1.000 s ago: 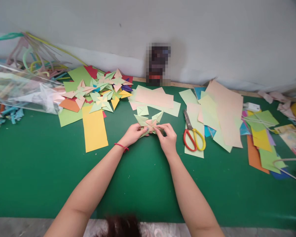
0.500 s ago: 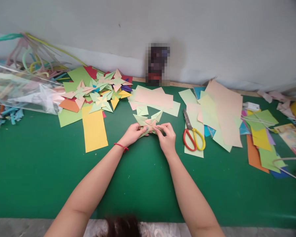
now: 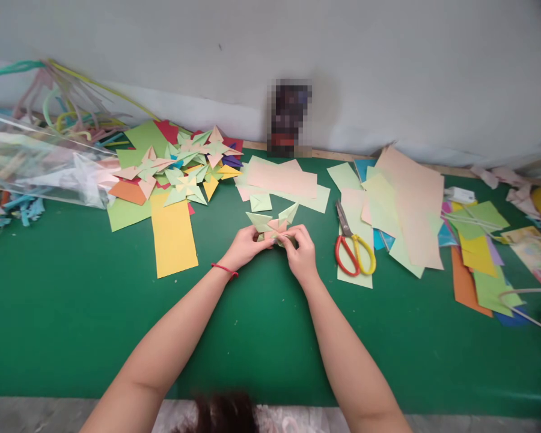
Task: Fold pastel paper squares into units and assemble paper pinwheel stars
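Note:
Between my hands is a folded paper flower (image 3: 277, 225), pale green at its pointed petals and pink in the middle. My left hand (image 3: 247, 246) grips its lower left side, the thumb pressed near the centre. On the lower right, my right hand (image 3: 301, 248) pinches the paper between thumb and fingers. My fingertips hide the flower's lower edge. Just beyond it lies a small folded green paper square (image 3: 260, 202). Scissors (image 3: 352, 246) with one red and one yellow handle rest to the right on a pale green strip.
Finished paper flowers (image 3: 187, 183) are heaped at the back left, beside a yellow sheet (image 3: 175, 240). Pink and green sheets (image 3: 282, 179) lie behind my hands, more paper (image 3: 417, 210) to the right. Pipe cleaners in a clear bag (image 3: 40, 162) fill the far left. A blurred-out upright object (image 3: 288, 117) leans on the wall.
My left thumb has shifted right toward the flower's centre, and my right hand has moved slightly left. The hands are closer together; the flower stays in both.

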Demonstrator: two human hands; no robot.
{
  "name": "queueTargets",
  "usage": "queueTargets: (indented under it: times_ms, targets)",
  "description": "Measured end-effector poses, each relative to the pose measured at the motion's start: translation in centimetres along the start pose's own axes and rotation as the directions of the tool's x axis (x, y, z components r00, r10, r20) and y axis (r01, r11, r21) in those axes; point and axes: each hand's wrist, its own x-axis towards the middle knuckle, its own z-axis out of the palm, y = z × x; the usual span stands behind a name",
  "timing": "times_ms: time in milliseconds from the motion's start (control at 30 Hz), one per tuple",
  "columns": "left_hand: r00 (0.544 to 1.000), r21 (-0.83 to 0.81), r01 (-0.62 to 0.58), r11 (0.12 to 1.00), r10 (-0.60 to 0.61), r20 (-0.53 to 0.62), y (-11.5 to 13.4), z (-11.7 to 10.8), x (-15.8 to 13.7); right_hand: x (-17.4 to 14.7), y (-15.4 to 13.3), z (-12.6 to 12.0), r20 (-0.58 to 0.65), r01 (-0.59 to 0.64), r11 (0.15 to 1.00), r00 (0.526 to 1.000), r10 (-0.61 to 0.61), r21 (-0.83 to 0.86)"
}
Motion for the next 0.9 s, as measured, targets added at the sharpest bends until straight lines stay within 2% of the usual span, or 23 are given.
queueTargets:
  times_ms: [167, 333, 500, 667, 900]
  targets:
    - [0.995, 0.139, -0.028, 0.990, 0.041, -0.094, 0.19, 0.22, -0.21, 0.01, 0.09, 0.07, 0.017, -0.001, 1.000, 1.000, 0.001, 0.005]
    - [0.994, 0.194, -0.041, 0.980, 0.059, -0.088, 0.25, 0.11, -0.27, 0.00, 0.05, 0.09, 0.022, -0.008, 1.000, 1.000, 0.008, -0.012]
    - [0.997, 0.157, -0.046, 0.987, 0.055, -0.050, 0.04, 0.00, -0.18, 0.02, 0.06, 0.07, 0.019, -0.022, 0.999, 1.000, 0.023, -0.034]
    - [1.000, 0.016, -0.016, 1.000, 0.016, 0.019, -0.45, -0.05, -0.03, 0.01, 0.06, -0.03, -0.084, -0.037, 0.996, 0.996, 0.030, -0.078]
    - [0.999, -0.018, -0.046, 0.999, 0.046, 0.011, -0.47, 0.05, 0.05, -0.09, -0.23, -0.06, -0.088, 0.016, 0.995, 0.996, -0.025, -0.096]
